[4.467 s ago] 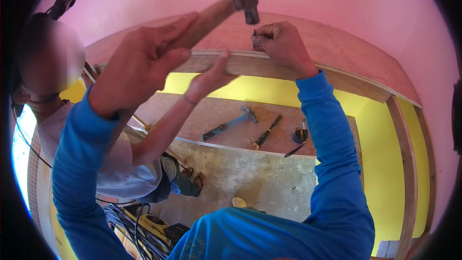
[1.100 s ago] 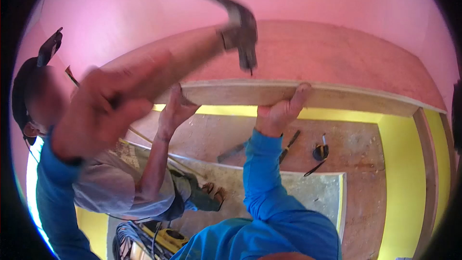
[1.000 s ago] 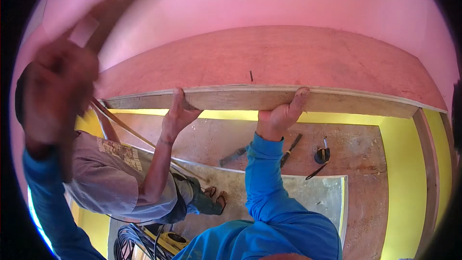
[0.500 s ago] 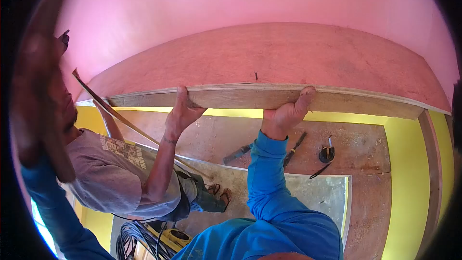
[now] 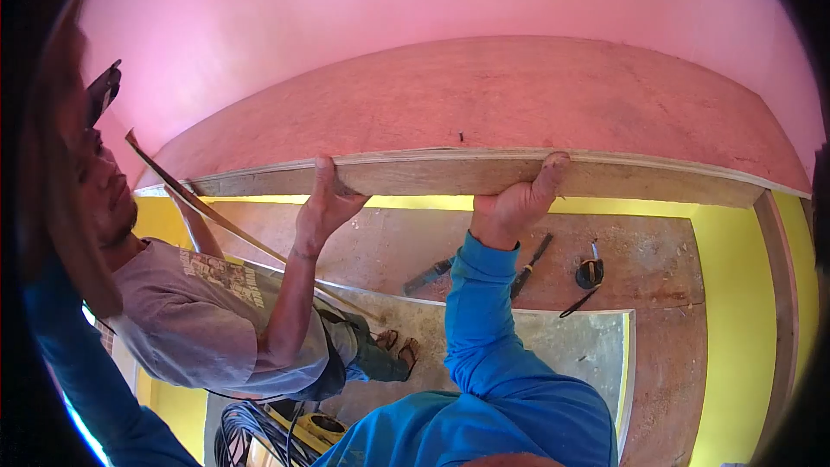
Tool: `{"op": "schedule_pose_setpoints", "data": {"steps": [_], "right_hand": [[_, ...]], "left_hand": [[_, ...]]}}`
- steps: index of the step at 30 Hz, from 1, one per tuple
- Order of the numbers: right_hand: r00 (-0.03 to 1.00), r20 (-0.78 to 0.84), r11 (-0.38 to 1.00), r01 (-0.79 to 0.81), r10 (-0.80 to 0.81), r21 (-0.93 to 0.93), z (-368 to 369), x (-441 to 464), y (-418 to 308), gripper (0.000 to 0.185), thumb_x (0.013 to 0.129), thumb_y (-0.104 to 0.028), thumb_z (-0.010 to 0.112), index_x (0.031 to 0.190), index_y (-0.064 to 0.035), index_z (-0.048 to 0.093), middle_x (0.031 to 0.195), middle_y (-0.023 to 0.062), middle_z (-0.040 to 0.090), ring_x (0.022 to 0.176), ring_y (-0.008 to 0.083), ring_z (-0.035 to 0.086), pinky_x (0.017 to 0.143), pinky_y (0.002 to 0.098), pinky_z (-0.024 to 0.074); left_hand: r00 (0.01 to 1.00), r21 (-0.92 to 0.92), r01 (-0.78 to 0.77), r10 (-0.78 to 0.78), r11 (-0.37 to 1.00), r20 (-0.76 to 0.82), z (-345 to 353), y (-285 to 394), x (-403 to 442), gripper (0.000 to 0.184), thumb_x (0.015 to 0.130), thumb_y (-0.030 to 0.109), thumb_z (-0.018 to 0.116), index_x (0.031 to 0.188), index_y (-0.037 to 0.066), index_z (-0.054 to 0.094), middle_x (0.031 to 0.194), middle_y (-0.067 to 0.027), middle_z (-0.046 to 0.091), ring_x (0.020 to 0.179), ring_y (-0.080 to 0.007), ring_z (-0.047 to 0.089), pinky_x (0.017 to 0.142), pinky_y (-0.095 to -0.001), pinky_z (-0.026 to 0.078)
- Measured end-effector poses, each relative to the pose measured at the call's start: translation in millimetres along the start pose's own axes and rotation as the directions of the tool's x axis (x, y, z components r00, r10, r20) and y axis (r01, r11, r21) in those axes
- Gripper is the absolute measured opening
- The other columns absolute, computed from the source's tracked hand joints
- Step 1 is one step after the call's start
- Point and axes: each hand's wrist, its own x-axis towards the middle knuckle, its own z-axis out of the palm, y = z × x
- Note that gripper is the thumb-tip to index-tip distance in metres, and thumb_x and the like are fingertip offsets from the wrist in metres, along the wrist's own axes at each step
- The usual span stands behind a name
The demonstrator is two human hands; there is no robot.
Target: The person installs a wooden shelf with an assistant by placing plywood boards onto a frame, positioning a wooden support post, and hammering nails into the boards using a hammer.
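My left hand (image 5: 65, 121), dark and blurred at the far left, is closed round a hammer whose wooden handle (image 5: 85, 238) shows; its head is out of view. My right hand (image 5: 519, 203) grips the wooden beam (image 5: 415, 176) from below, its thumb over the front edge of the reddish plywood panel (image 5: 484, 91). A short nail (image 5: 461, 136) stands in the panel near this edge, left of my right thumb. Further left, a co-worker's hand (image 5: 324, 212) holds the same beam, apart from my hands.
The co-worker (image 5: 194, 311) stands at the left beside a long thin strip (image 5: 212, 214). On the lower board (image 5: 644, 259) lie a tape measure (image 5: 590, 273), a dark tool (image 5: 532, 265) and a second hammer (image 5: 426, 277), partly hidden. Coiled cables (image 5: 246, 432) are at the bottom left.
My right hand has left the nail for the beam. My left hand has swung the hammer to the far left. Less of the nail stands above the panel.
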Motion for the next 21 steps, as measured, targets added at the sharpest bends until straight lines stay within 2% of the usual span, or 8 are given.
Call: {"op": "schedule_pose_setpoints", "data": {"steps": [3,6,9,11,14,16,17,21], "right_hand": [[1.000,0.017,1.000,0.022,-0.021,-0.016,-1.2,-0.9,1.0,0.040,0.086,-0.041,0.061,0.110,-0.0114,0.052,0.105,0.0016,0.054,0.100,0.0172,0.053,0.087,0.0361,0.0476],[0.998,-0.002,0.997,0.068,-0.068,-0.033,-2.9,6.8,1.8,0.040,0.086,-0.043,0.060,0.110,-0.0121,0.052,0.104,0.0014,0.055,0.098,0.0166,0.054,0.085,0.0361,0.0488],[0.998,-0.062,0.998,0.003,-0.007,-0.067,1.3,-10.9,-2.7,0.040,0.086,-0.043,0.060,0.110,-0.0123,0.052,0.103,0.0015,0.055,0.097,0.0158,0.054,0.084,0.0354,0.0491],[0.999,0.003,0.998,0.053,-0.053,-0.019,6.3,0.2,1.1,0.040,0.086,-0.043,0.060,0.110,-0.0119,0.052,0.103,0.0020,0.055,0.097,0.0155,0.054,0.084,0.0345,0.0485],[0.999,0.020,0.998,0.050,-0.049,-0.035,-5.0,1.2,3.4,0.041,0.087,-0.042,0.059,0.111,-0.0109,0.052,0.103,0.0022,0.055,0.098,0.0155,0.053,0.086,0.0343,0.0476],[0.998,0.015,0.998,0.056,-0.056,-0.018,-4.1,2.5,3.6,0.041,0.087,-0.042,0.059,0.111,-0.0105,0.052,0.103,0.0024,0.055,0.098,0.0154,0.053,0.086,0.0342,0.0475],[0.998,0.014,0.998,0.057,-0.057,-0.004,-0.5,1.3,2.7,0.041,0.087,-0.042,0.059,0.111,-0.0103,0.051,0.103,0.0024,0.055,0.098,0.0154,0.053,0.086,0.0342,0.0476],[0.997,0.008,0.994,0.078,-0.077,-0.072,0.8,-1.0,0.6,0.040,0.087,-0.042,0.059,0.111,-0.0105,0.052,0.103,0.0022,0.054,0.098,0.0155,0.053,0.086,0.0340,0.0475]], "left_hand": [[0.993,0.033,0.021,-0.017,0.999,-0.113,2.5,-9.9,2.4,0.033,0.085,0.006,0.057,0.116,-0.004,0.054,0.104,-0.0136,0.062,0.087,-0.0185,0.061,0.076,-0.0265,0.048],[0.995,0.114,0.070,-0.077,0.991,0.065,50.8,-25.1,-26.5,0.034,0.084,0.006,0.058,0.116,-0.004,0.054,0.106,-0.0138,0.062,0.087,-0.0194,0.062,0.076,-0.0265,0.048],[0.944,0.165,0.097,-0.143,0.981,0.296,79.4,-0.3,-28.3,0.036,0.083,0.006,0.059,0.117,-0.004,0.053,0.108,-0.0140,0.062,0.086,-0.0203,0.063,0.077,-0.0266,0.049],[0.945,0.237,0.104,-0.170,0.966,0.278,58.0,10.3,-18.9,0.036,0.083,0.005,0.060,0.118,-0.004,0.053,0.109,-0.0142,0.062,0.086,-0.0208,0.063,0.078,-0.0266,0.049],[0.992,0.065,0.056,-0.062,0.996,0.106,33.2,8.7,6.1,0.038,0.084,0.006,0.058,0.120,-0.004,0.051,0.106,-0.0140,0.062,0.084,-0.0202,0.063,0.077,-0.0265,0.049],[0.994,0.051,0.095,-0.098,0.994,0.058,38.1,-0.2,5.7,0.040,0.084,0.007,0.057,0.121,-0.004,0.049,0.105,-0.0138,0.062,0.083,-0.0198,0.063,0.076,-0.0264,0.049],[0.987,0.078,0.125,-0.132,0.989,0.091,50.1,-5.9,-3.6,0.040,0.084,0.007,0.057,0.122,-0.004,0.049,0.104,-0.0137,0.063,0.082,-0.0196,0.063,0.076,-0.0263,0.049],[0.892,0.163,0.053,-0.120,0.985,0.436,95.4,2.3,-33.0,0.043,0.085,0.008,0.055,0.125,-0.003,0.046,0.101,-0.0134,0.063,0.080,-0.0187,0.062,0.074,-0.0261,0.049]]}}
